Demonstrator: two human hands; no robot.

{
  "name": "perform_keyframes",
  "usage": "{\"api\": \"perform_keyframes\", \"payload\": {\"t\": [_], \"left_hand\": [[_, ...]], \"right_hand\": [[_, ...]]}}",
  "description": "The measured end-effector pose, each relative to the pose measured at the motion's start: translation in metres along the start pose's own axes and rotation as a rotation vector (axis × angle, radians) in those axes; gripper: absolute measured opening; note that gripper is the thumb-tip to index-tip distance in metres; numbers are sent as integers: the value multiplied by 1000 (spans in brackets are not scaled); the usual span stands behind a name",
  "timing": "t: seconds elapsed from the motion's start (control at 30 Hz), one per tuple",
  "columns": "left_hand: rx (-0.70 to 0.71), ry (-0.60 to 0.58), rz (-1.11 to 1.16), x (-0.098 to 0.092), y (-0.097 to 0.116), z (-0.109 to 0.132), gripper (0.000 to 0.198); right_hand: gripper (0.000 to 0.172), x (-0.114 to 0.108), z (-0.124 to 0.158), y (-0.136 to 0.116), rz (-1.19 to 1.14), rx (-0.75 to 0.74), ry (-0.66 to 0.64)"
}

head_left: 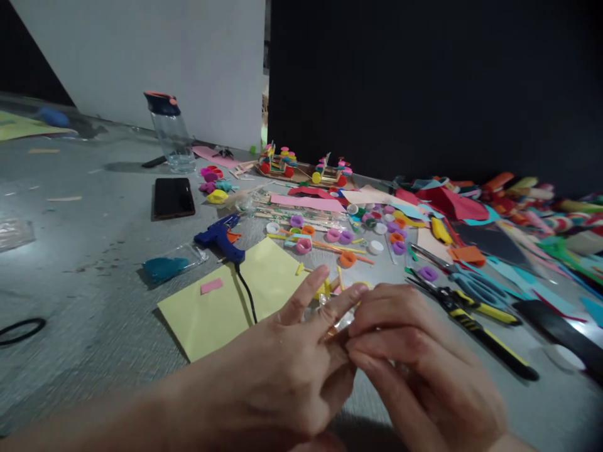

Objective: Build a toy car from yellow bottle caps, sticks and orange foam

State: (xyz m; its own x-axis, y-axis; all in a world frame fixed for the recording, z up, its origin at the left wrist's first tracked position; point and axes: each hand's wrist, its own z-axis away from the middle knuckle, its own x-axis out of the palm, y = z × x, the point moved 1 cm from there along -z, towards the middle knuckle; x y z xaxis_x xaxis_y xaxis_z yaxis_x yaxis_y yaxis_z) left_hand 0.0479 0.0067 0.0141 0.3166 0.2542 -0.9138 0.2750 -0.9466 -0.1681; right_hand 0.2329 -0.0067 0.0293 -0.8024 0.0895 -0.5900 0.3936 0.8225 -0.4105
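Note:
Low in the middle, my left hand (pixel 292 370) has its back towards me, with the index and middle fingers stretched out and apart. My right hand (pixel 419 351) comes from the right, its thumb and fingertips pinched together against the left hand's fingers. Whatever lies between those fingertips is hidden. Beyond the hands, a yellow-green paper sheet (pixel 207 320) lies on the table, bearing a small pink strip (pixel 211 286). A blue glue gun (pixel 221 237) rests at the sheet's far edge, its black cord crossing the paper. Small yellow pieces (pixel 325 289) show just past my left fingers.
Pliers (pixel 485 333) and blue-handled scissors (pixel 485 285) lie at right. Coloured bottle caps (pixel 347 258) and paper scraps spread behind. Further back stand a water bottle (pixel 172 135), a phone (pixel 173 197) and small stick-built models (pixel 277 163). A bag of teal material (pixel 167 267) lies left.

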Motion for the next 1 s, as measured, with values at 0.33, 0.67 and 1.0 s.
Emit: {"api": "perform_keyframes", "payload": {"t": [0.33, 0.67, 1.0], "left_hand": [[17, -10, -47, 4, 3, -3, 38], [32, 90, -209, 15, 12, -3, 32], [127, 30, -199, 6, 16, -5, 31]], "right_hand": [[15, -11, 11, 3, 48, 44, 41], [13, 9, 11, 0, 56, 97, -149], [17, -14, -11, -13, 97, 99, -6]]}}
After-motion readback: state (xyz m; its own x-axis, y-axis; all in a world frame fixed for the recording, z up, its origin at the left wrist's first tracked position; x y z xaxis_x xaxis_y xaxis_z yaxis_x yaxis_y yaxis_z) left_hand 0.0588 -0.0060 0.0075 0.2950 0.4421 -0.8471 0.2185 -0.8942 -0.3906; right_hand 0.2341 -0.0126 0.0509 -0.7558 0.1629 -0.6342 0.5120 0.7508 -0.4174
